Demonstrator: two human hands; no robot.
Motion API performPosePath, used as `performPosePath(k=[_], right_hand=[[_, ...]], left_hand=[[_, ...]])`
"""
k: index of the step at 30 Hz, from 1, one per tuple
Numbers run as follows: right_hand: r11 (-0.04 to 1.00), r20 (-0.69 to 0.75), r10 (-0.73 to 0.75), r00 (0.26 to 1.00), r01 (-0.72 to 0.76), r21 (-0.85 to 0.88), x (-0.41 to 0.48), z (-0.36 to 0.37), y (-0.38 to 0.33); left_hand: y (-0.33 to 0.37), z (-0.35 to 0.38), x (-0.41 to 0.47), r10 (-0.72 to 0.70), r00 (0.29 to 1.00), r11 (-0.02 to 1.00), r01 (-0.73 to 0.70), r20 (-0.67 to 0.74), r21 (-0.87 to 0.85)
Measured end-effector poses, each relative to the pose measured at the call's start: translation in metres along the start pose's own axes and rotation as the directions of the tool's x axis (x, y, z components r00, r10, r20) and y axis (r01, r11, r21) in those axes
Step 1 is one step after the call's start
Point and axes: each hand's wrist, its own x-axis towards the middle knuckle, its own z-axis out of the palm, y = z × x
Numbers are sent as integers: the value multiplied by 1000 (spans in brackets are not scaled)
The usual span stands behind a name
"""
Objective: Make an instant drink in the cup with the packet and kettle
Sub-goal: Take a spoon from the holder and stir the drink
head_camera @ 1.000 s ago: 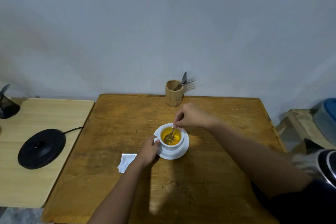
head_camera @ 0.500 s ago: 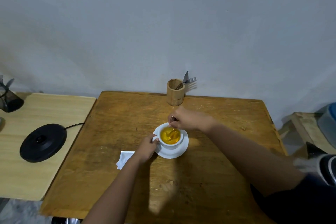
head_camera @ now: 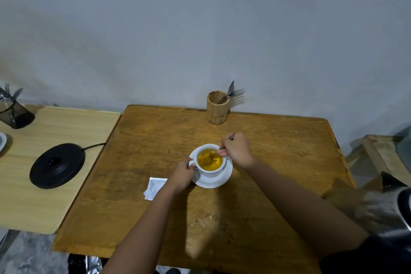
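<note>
The cup, full of yellow drink, sits on a saucer mid-tabletop. The left hand has its grip pinched on the cup's handle. The right hand pinches a spoon, its bowl seemingly in the drink. A white packet lies left of the saucer.

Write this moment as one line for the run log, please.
step: stirring | right hand: holds spoon in cup | left hand: grips cup handle | drink: yellow | cup on saucer
</note>
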Motion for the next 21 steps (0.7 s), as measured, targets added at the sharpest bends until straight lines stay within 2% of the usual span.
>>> performPosePath(k=[2, 5, 8, 10, 12, 14, 17, 21], right_hand=[[997, -35, -62, 997, 61, -39, -4, 1, 2], [938, 27, -245, 969, 244, -244, -13, -1, -3], [772, 197, -396, 897, 442, -457, -23, -5, -14], [648, 325, -415, 850, 527, -550, -28, -8, -19], [583, 411, -387, 826, 564, -584, -30, -12, -23], [568, 465, -366, 806, 589, -575, -31, -14, -24], [606, 520, -356, 777, 615, -504, -32, -13, -21], [634, 505, -409, 760, 635, -441, -32, -5, -15]], left_hand=[[1, 0, -1, 4, 1000, 1000, -4, 3, 6], [1, 1, 0, 15, 1000, 1000, -15, -12, 11], [2, 1, 0, 14, 1000, 1000, -13, -19, 26], [3, 0, -1, 10, 1000, 1000, -9, -22, 26], [4, 0, -2, 7, 1000, 1000, -6, -24, 23], [5, 0, -3, 2, 1000, 1000, -2, -23, 25], [6, 0, -4, -3, 1000, 999, 4, -23, 33], [7, 0, -5, -6, 1000, 999, 7, -22, 32]])
